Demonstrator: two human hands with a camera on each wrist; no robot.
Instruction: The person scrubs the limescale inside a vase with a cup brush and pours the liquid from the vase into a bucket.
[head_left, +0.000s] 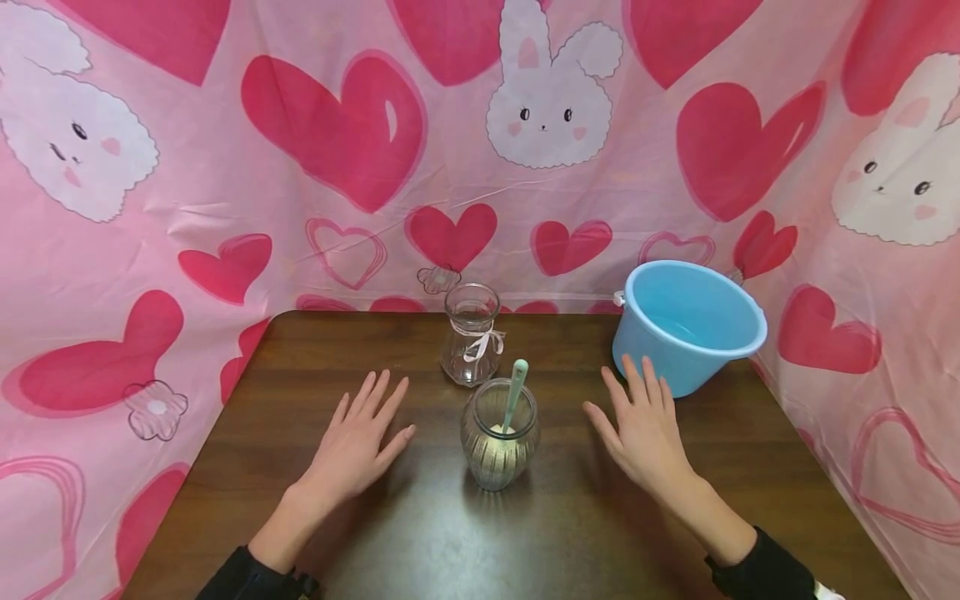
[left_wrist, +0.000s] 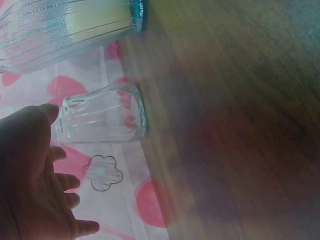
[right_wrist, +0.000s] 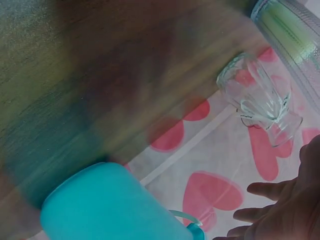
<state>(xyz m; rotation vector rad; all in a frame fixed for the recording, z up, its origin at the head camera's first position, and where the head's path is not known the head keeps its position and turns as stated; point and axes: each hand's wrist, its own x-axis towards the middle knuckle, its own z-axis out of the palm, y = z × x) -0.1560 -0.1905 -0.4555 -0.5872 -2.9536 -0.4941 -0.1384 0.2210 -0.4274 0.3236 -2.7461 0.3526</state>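
My left hand [head_left: 351, 446] is over the left half of the table with its fingers spread, holding nothing. On the other side my right hand [head_left: 647, 433] has straight fingers and also holds nothing; its fingertips overlap the blue bucket [head_left: 693, 346] in the head view. Between the hands stands a ribbed glass jar [head_left: 495, 467] with pale contents at the bottom. A light green handle [head_left: 517, 383] sticks up out of its mouth, its lower end hidden. Just behind the jar stands a clear glass vase [head_left: 471, 346] with a white ribbon bow at its neck.
All of this is on a dark wooden table [head_left: 450, 550]. A pink cloth [head_left: 337, 150] printed with hearts and rabbits hangs behind it and along both sides. The bucket stands near the table's back right corner.
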